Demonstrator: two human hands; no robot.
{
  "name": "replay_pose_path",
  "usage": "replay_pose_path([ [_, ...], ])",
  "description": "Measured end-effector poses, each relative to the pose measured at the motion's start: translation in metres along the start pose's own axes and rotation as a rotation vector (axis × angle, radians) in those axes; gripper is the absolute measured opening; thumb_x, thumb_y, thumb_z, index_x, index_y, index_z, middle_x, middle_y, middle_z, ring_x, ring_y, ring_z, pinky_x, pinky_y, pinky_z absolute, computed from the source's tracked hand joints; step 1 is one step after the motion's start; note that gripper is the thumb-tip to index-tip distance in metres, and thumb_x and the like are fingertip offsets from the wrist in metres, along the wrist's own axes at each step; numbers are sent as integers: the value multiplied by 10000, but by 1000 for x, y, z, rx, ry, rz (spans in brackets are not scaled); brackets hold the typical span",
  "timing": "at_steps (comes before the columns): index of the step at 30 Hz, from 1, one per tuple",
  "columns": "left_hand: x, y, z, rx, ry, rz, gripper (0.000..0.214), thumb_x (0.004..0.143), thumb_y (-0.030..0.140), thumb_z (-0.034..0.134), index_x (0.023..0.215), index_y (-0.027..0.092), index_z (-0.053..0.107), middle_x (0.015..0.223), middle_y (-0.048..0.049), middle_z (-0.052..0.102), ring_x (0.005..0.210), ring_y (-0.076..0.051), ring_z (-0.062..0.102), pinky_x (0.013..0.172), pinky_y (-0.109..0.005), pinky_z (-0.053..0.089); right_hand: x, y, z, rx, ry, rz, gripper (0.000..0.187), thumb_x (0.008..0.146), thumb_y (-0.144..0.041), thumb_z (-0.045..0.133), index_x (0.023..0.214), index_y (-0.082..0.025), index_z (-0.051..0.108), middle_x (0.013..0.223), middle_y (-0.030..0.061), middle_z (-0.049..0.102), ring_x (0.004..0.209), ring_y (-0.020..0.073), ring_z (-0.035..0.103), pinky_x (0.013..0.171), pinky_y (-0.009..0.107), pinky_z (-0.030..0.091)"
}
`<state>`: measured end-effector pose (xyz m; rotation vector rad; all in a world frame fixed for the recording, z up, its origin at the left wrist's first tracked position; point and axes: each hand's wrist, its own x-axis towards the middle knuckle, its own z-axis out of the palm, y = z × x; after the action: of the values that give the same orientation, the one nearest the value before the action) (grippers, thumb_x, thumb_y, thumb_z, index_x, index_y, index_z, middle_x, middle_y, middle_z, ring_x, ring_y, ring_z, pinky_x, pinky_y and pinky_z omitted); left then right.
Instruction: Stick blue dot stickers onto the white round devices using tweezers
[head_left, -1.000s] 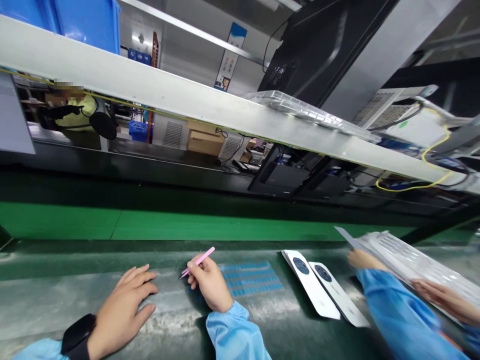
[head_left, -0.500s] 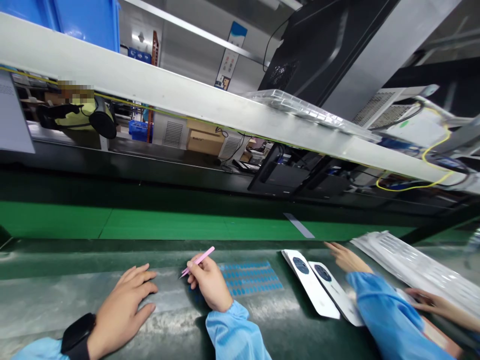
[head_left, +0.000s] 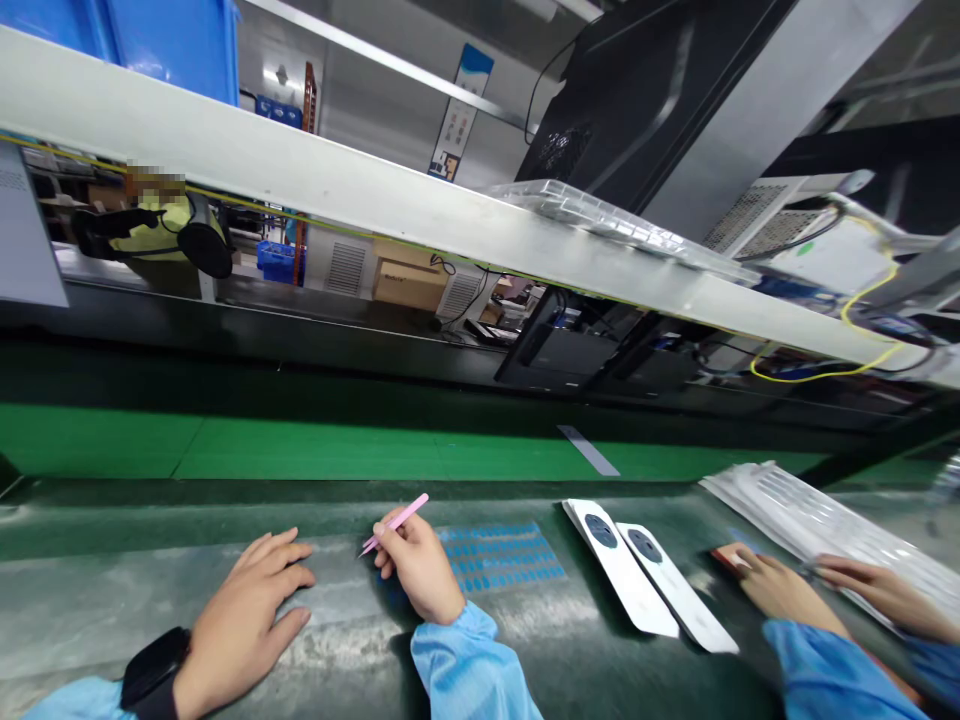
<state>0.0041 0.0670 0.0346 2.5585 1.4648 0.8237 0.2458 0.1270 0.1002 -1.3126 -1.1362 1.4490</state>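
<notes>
Green workbench (head_left: pixel 97 590), slim pink tweezers (head_left: pixel 397 523)

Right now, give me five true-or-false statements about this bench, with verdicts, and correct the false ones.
The right hand holds pink tweezers. True.
The left hand grips a screwdriver. False: it lies open on the green mat.
A black watch is on the left wrist. True.
The blue dot sheet lies under the left hand. False: it lies by the right hand.
A co-worker's hand rests on the white cards. False: it is past them, by the plastic tray stack.
</notes>
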Motion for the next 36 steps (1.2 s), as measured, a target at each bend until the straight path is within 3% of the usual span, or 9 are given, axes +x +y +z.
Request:
replay_pose_path([
  [7, 1, 1, -3, 7, -29, -19, 248, 854, 280, 650, 1066, 379, 733, 1291, 2, 794, 1290, -368, 701, 1083, -578, 630, 0, 2, 0, -2, -7, -11, 582, 531, -643, 879, 714, -191, 561, 544, -8, 597, 453, 122, 535, 413, 208, 383],
  [13, 1, 1, -1, -3, -11, -12, 247, 852, 289, 623, 1055, 386, 727, 1286, 10, 794, 1275, -387, 709, 1056, -615, 643, -1, -2, 3, -11, 29, 17, 650, 462, -715, 882, 692, -194, 568, 530, -10, 595, 443, 123, 537, 411, 218, 381],
  [21, 3, 3, -3, 33, 2, 6, 264, 816, 260, 676, 1043, 376, 740, 1275, 11, 802, 1249, -367, 726, 1041, -535, 662, -2, -5, 4, -12, 31, 27, 657, 449, -716, 876, 688, -189, 565, 529, -3, 596, 437, 117, 533, 408, 215, 369],
  [29, 3, 8, -6, -15, -36, -57, 231, 841, 247, 705, 1031, 360, 771, 1273, 7, 802, 1277, -371, 711, 1072, -620, 622, -3, -6, 4, -28, 36, 32, 701, 407, -766, 870, 681, -194, 572, 517, -17, 601, 436, 115, 534, 411, 222, 388],
  [36, 1, 4, 0, -43, -1, -68, 239, 835, 255, 703, 1028, 378, 772, 1277, 10, 799, 1284, -376, 707, 1091, -606, 612, -3, -7, 5, -34, 38, 32, 703, 408, -776, 867, 681, -199, 573, 507, -21, 599, 432, 117, 528, 414, 229, 386],
])
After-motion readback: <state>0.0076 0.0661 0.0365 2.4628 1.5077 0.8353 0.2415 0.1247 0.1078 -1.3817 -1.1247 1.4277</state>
